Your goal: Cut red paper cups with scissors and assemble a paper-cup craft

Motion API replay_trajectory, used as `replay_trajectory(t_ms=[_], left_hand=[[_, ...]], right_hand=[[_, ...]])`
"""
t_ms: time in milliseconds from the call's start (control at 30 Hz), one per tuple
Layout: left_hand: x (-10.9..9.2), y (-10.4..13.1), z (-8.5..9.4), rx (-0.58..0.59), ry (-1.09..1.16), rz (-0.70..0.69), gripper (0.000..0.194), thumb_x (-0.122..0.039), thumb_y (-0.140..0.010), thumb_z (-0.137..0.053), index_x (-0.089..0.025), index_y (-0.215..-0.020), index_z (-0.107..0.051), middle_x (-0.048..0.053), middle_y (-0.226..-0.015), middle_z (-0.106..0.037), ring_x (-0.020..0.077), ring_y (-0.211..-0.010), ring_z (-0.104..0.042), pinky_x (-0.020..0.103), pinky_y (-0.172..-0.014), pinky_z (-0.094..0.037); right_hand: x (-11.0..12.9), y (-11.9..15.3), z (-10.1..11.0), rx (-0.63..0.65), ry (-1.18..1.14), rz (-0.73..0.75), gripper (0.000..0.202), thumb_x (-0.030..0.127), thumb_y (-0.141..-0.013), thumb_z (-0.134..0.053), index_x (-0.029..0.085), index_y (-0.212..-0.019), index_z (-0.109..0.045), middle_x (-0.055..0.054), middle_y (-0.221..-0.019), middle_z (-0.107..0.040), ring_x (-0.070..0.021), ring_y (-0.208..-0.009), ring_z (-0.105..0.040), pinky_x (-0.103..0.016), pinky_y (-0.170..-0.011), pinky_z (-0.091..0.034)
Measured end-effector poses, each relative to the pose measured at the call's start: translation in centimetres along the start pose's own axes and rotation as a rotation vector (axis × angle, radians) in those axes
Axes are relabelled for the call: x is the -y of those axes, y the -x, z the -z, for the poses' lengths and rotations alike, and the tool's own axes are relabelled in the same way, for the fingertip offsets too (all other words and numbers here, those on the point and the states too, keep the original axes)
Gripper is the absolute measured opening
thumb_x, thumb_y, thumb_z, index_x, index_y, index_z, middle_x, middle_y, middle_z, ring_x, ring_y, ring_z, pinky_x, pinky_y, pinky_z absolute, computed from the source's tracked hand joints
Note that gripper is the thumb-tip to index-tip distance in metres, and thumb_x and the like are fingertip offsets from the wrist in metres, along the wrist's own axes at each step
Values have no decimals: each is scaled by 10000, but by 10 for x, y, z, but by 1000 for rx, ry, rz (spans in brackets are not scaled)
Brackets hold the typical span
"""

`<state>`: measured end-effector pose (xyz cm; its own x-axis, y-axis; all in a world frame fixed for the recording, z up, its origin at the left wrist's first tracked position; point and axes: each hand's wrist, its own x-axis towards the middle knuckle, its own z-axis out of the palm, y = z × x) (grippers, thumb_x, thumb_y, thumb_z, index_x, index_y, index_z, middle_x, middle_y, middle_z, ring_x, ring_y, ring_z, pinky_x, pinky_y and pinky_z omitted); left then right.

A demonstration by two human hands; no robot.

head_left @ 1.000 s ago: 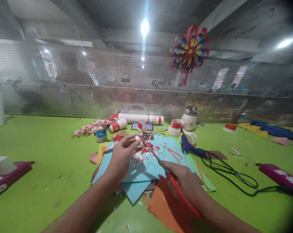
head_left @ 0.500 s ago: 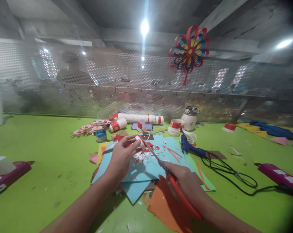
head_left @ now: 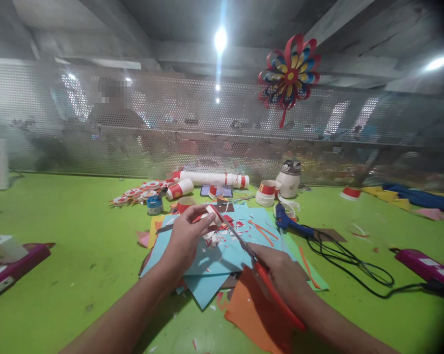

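Observation:
My left hand [head_left: 187,231] pinches a small white piece with a red edge [head_left: 215,215], which looks like cut paper cup. My right hand [head_left: 279,270] is wrapped round the red handles of a pair of scissors [head_left: 240,240]. The blades point up and left and meet the red edge of the piece; whether they are parted I cannot tell. Beneath both hands lie light blue paper sheets [head_left: 222,265], strewn with red and white scraps [head_left: 238,224] and thin orange strips [head_left: 262,231].
A blue glue gun [head_left: 290,223] with a black cable lies at right, near a purple power strip [head_left: 426,268]. Orange paper [head_left: 251,314] lies in front. Behind stand a blue-lidded jar [head_left: 154,205], cut cups [head_left: 266,192], a white tube [head_left: 207,178] and a white jug [head_left: 289,181].
The view has shifted slightly. Both hands keep nearly the same places, with the scissors still against the piece; the piece looks turned a little.

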<state>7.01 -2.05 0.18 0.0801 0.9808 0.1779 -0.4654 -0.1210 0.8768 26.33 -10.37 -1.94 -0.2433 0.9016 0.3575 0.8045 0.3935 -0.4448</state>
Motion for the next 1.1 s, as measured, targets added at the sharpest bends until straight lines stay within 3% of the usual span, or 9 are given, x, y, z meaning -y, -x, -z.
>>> replay_trajectory(t_ms=[267,400,533,667,867,1100], left_hand=[[-3,3,-1,5,24,16,338,-241,-605,-839,-130,-875,-668,62,-888,-682,188,-737,-672,352,-736,-556],[-2,1,2,44,57,23,286,-279,-682,-791,-136,-897,-667,71,-860,-704,195,-773,-680,355,-753,-553],[-2,-2,3,-2,38,4,309,-274,-644,-818,-134,-873,-666,63,-836,-702,191,-773,-671,368,-771,-549],[-2,-1,1,-7,33,6,320,-273,-634,-824,-135,-877,-668,48,-804,-687,170,-753,-653,372,-793,-540],[-2,1,0,-24,-14,-4,345,-293,-632,-825,-141,-895,-662,49,-811,-696,173,-778,-653,369,-807,-536],[-1,0,0,-11,-15,-23,336,-292,-634,-822,-146,-895,-667,44,-812,-687,171,-767,-648,382,-809,-538]], right_hand=[[-2,0,-1,-1,5,-17,293,162,-841,-446,187,-1012,-682,-71,-918,-742,-236,-806,-684,-311,-683,-487],[-3,-1,-1,9,20,-16,281,172,-837,-452,173,-995,-685,-88,-949,-737,-246,-854,-679,-328,-730,-496],[-2,0,0,-1,46,-13,372,150,-827,-461,198,-1142,-653,-73,-1024,-730,-238,-910,-673,-315,-755,-505],[-2,0,0,-2,45,6,384,155,-837,-461,189,-1169,-650,-93,-1062,-723,-240,-942,-667,-324,-789,-510],[-3,0,-2,6,129,-72,375,185,-881,-440,165,-1193,-647,-135,-987,-712,-274,-915,-656,-399,-802,-504],[0,0,0,-14,165,-45,347,180,-888,-452,196,-1170,-654,-103,-921,-720,-247,-855,-664,-348,-754,-505]])
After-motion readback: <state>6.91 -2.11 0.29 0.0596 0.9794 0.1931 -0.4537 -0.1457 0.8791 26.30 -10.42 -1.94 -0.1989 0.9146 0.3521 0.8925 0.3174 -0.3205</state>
